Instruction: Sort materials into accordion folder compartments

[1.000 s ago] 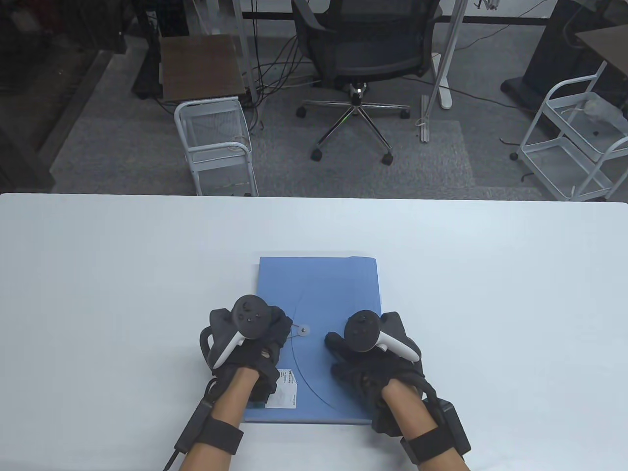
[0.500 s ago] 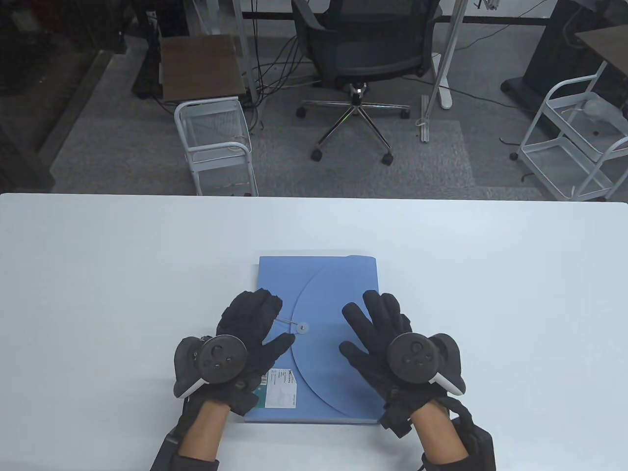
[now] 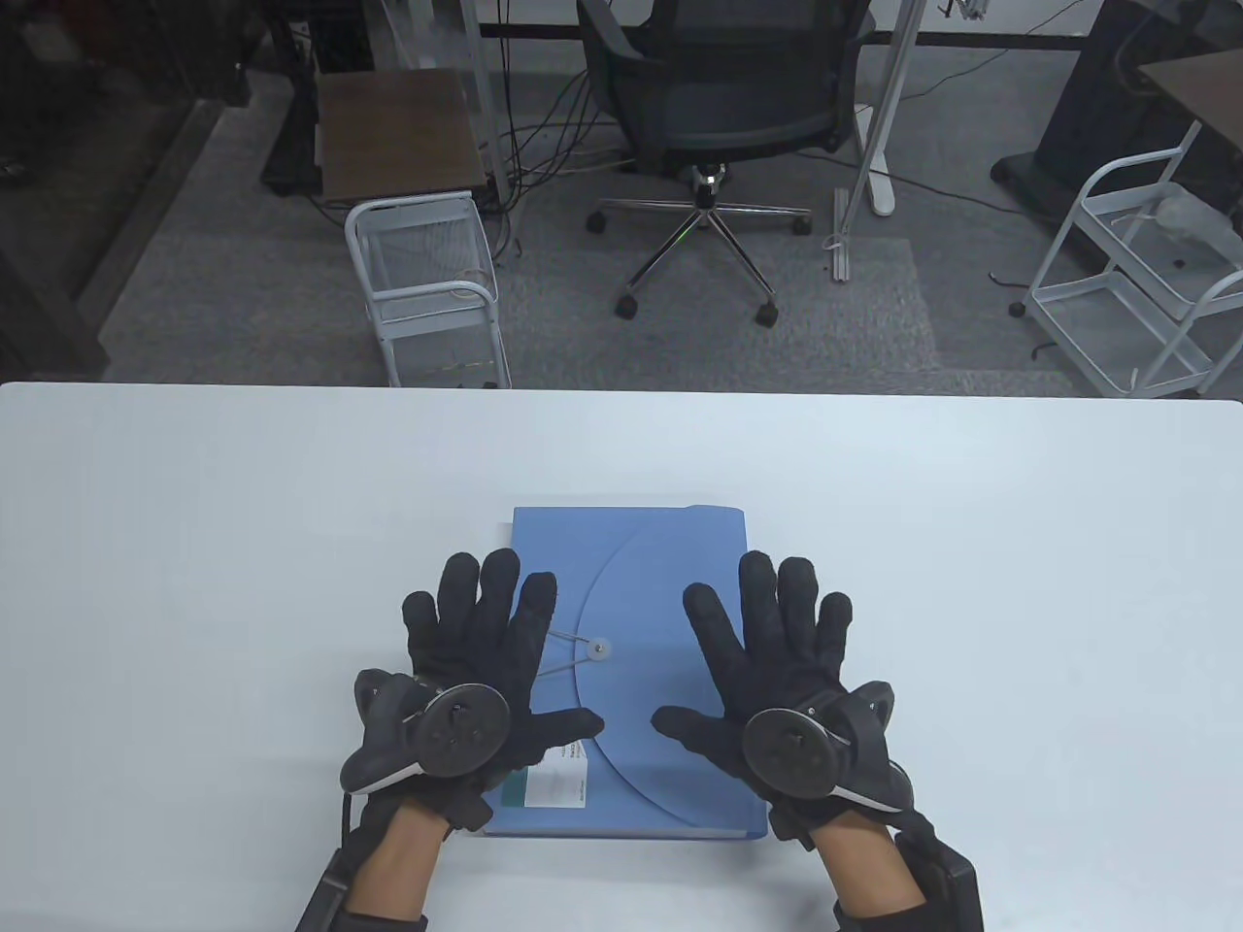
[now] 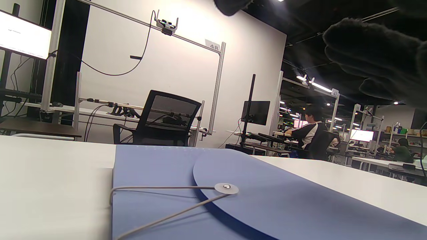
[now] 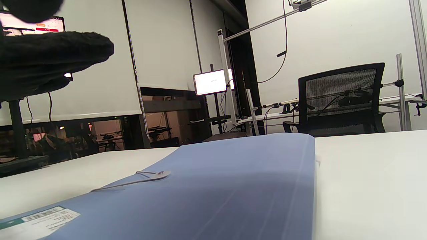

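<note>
A blue accordion folder (image 3: pixel 660 573) lies flat and closed on the white table (image 3: pixel 194 544). Its round flap is held by an elastic string looped round a white button (image 3: pixel 602 649). A white label (image 3: pixel 555 777) sits at its near left corner. My left hand (image 3: pixel 515 670) is over the folder's left side, fingers straight and spread, holding nothing. My right hand (image 3: pixel 738 670) mirrors it over the right side. In the left wrist view the fingers (image 4: pixel 373 56) hang well above the folder (image 4: pixel 267 206) and button (image 4: pixel 226 188). The right wrist view shows fingers (image 5: pixel 50 56) above the folder (image 5: pixel 233 186).
Beyond the table's far edge stand an office chair (image 3: pixel 719 116), a white wire cart (image 3: pixel 427 282) at the left and another cart (image 3: pixel 1136 282) at the right. Bare white tabletop surrounds the folder on all sides.
A second ago both hands were curled low on the folder. They have since drawn back slightly, rotated, and spread their fingers straight. The folder has not moved.
</note>
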Demonstrator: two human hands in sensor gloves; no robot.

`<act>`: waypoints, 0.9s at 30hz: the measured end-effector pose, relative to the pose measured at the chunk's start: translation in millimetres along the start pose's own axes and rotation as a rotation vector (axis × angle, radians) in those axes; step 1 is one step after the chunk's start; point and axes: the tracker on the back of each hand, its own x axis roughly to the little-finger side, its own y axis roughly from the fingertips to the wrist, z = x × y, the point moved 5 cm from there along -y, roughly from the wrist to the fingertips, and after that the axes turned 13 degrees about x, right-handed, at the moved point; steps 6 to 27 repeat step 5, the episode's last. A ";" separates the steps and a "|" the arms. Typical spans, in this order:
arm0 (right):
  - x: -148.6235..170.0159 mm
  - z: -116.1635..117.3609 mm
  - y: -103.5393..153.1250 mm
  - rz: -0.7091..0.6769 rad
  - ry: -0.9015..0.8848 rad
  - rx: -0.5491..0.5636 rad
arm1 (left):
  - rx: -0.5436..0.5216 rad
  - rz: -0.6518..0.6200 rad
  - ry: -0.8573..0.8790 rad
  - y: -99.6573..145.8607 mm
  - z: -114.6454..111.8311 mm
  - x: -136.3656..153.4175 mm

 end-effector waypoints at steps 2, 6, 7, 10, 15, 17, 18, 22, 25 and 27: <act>-0.6 0.1 -0.4 0.000 0.008 0.000 | -0.009 0.002 0.003 0.0 0.4 0.0; -0.9 0.4 -0.7 0.002 0.007 -0.003 | -0.007 0.000 0.016 -0.5 -0.1 0.7; -0.9 0.4 -0.7 0.002 0.007 -0.003 | -0.007 0.000 0.016 -0.5 -0.1 0.7; -0.9 0.4 -0.7 0.002 0.007 -0.003 | -0.007 0.000 0.016 -0.5 -0.1 0.7; -0.9 0.4 -0.7 0.002 0.007 -0.003 | -0.007 0.000 0.016 -0.5 -0.1 0.7; -0.9 0.4 -0.7 0.002 0.007 -0.003 | -0.007 0.000 0.016 -0.5 -0.1 0.7; -0.9 0.4 -0.7 0.002 0.007 -0.003 | -0.007 0.000 0.016 -0.5 -0.1 0.7; -0.9 0.4 -0.7 0.002 0.007 -0.003 | -0.007 0.000 0.016 -0.5 -0.1 0.7; -0.9 0.4 -0.7 0.002 0.007 -0.003 | -0.007 0.000 0.016 -0.5 -0.1 0.7; -0.9 0.4 -0.7 0.002 0.007 -0.003 | -0.007 0.000 0.016 -0.5 -0.1 0.7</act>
